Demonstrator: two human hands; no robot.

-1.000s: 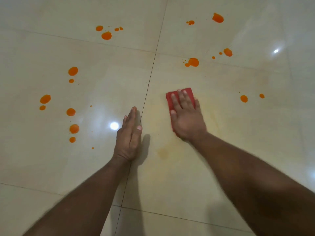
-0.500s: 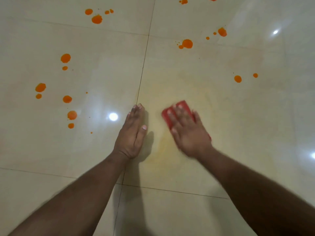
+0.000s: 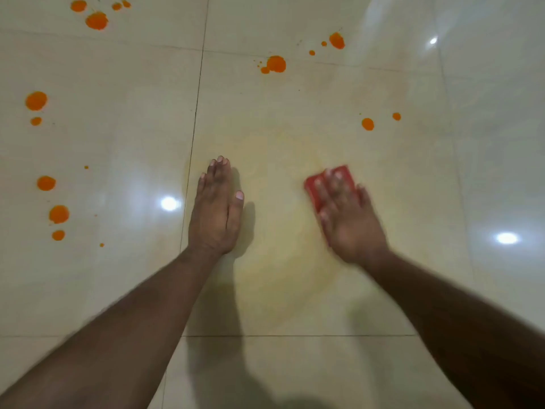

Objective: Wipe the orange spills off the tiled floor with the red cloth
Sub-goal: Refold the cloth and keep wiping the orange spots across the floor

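Left hand (image 3: 216,212) flat on tiled floor (image 3: 124,290), fingers straight, holding nothing. Right hand (image 3: 349,219) presses red cloth (image 3: 317,188) flat with spread fingers, blurred; cloth long axis runs near-left to far-right. Orange spills (image 3: 275,64) farther out, left and right.

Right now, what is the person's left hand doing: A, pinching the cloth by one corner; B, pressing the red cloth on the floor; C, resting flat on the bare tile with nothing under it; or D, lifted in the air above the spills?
C: the left hand lies flat with straight fingers on the tiled floor, while the red cloth is under the right hand.
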